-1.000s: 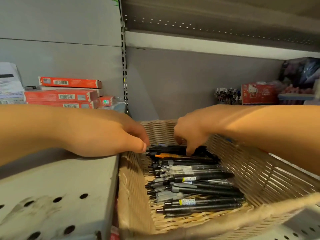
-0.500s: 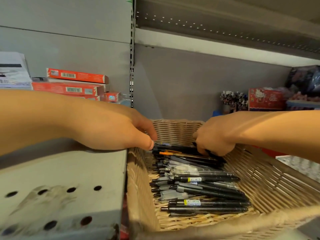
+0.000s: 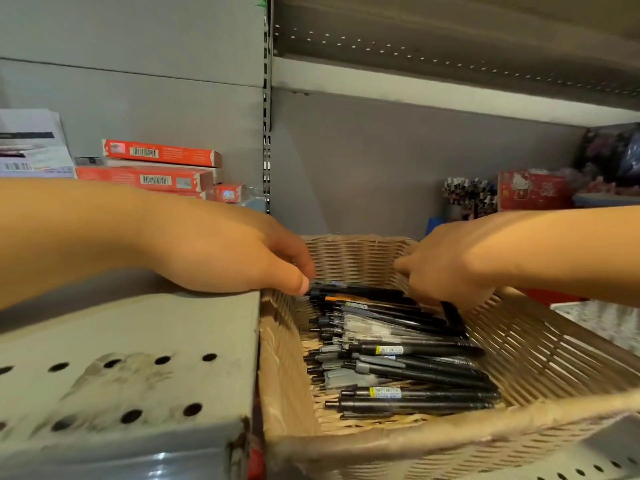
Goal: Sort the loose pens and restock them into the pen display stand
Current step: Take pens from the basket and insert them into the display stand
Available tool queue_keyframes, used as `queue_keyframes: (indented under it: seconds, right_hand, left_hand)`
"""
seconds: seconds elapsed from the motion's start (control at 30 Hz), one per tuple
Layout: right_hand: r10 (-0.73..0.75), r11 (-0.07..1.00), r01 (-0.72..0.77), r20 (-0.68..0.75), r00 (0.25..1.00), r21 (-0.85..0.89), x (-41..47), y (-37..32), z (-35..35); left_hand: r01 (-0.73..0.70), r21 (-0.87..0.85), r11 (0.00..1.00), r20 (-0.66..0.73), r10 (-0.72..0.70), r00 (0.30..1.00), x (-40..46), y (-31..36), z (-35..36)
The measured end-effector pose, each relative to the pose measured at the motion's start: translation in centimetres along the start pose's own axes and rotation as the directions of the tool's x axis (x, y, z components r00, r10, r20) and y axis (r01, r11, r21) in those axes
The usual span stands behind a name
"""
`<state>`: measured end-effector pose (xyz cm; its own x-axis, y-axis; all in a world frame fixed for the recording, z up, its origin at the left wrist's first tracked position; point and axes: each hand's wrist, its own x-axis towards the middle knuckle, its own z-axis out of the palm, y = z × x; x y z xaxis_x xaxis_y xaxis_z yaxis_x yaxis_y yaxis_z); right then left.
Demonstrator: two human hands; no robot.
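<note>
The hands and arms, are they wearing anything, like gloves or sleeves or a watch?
No. The left hand and the right hand are bare, with no gloves or rings showing. Both forearms are bare too: no sleeves, watch or bracelet in view. The left thumbnail looks short and plain.

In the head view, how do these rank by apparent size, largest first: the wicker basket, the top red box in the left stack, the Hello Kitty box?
1. wicker basket, by far.
2. and 3. top red box and Hello Kitty box look similar in area; both stand far from the camera, so no firm ranking.
</note>
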<state>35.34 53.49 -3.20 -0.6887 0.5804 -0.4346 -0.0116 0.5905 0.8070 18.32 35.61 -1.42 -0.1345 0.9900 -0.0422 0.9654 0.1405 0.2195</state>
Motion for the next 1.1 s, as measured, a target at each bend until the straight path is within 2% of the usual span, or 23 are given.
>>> queue_keyframes:
  seconds: [0.1,0.23,0.37,0.53,0.7,0.77,0.83,0.87,0.93,1.03,1.1]
  right_hand:
    - [-0.011,1.0,0.011,0.006,1.0,0.012,-1.4,1.1,0.1]
    - [-0.061,0.973,0.064,-0.021,0.998,0.223,-1.8,1.0,0.9]
    - [-0.127,0.96,0.136,-0.051,0.991,0.243,-1.5,0.8,0.8]
    - [0.025,0.898,0.111,-0.301,0.953,0.425,-3.0,4.2,-1.2]
    - [0.187,0.798,0.128,-0.445,0.876,0.588,-1.7,4.3,-1.9]
    - [0.209,0.757,0.124,-0.417,0.884,0.641,-0.3,3.2,-1.9]
    - [0.137,0.778,0.088,-0.305,0.942,0.622,0.6,2.2,-1.5]
    - [0.11,0.782,0.076,-0.257,0.96,0.618,0.6,2.0,-1.3]
    - [0.114,0.725,0.089,-0.247,0.962,0.683,-0.5,2.6,-1.6]
    - [0.239,0.534,0.182,-0.354,0.904,0.826,-2.9,3.7,-4.2]
    - [0.297,0.419,0.283,-0.425,0.855,0.863,-3.7,3.1,-6.9]
  left_hand:
    - [-0.011,0.018,1.0,0.011,0.011,1.0,0.1,-0.2,0.1]
    - [-0.038,0.033,0.999,0.023,0.037,0.999,0.0,-0.1,0.0]
    - [-0.03,0.057,0.998,0.041,0.027,0.999,-0.2,-0.2,0.0]
    - [-0.048,0.1,0.994,0.044,0.043,0.998,0.0,-0.5,-0.2]
    - [-0.082,0.128,0.988,0.069,0.073,0.995,0.3,-0.8,-0.2]
    - [-0.082,0.13,0.988,0.073,0.073,0.995,0.2,-0.8,-0.3]
    - [-0.095,0.149,0.984,0.062,0.087,0.994,-0.3,-0.5,-0.3]
    - [-0.104,0.173,0.979,0.024,0.102,0.995,-0.5,-0.6,-0.5]
    - [-0.092,0.203,0.975,-0.155,0.124,0.98,-0.9,-1.1,-1.8]
    - [0.036,0.215,0.976,-0.46,0.069,0.885,-1.6,-3.3,-5.2]
    - [0.153,0.237,0.959,-0.523,-0.007,0.852,-2.1,-5.2,-7.4]
